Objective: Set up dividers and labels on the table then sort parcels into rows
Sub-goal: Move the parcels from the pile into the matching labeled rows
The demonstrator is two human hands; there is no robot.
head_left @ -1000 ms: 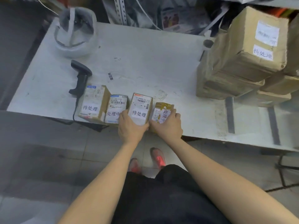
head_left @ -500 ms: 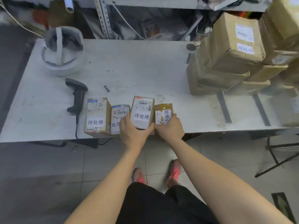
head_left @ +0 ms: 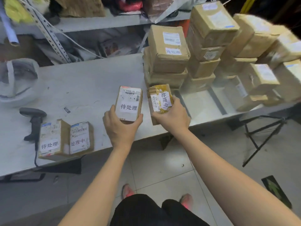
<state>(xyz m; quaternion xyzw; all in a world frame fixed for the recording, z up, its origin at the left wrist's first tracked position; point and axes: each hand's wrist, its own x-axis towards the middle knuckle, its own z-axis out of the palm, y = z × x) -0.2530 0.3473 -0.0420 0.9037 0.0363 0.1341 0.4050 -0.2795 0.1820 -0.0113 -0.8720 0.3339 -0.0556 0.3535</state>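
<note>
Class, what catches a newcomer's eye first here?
At the centre, the left hand grips a white-labelled parcel and the right hand a yellow-taped parcel. A tall stack of brown parcels crowds the table's far right. Two labelled parcels sit front left beside a black scanner.

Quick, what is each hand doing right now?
Left hand: fingers gripping the brown box.
Right hand: fingers gripping the yellow box.

matt cardboard parcels (head_left: pixel 169 49), glossy-taped box (head_left: pixel 158 101), scuffed metal table (head_left: pixel 84 84)
</note>
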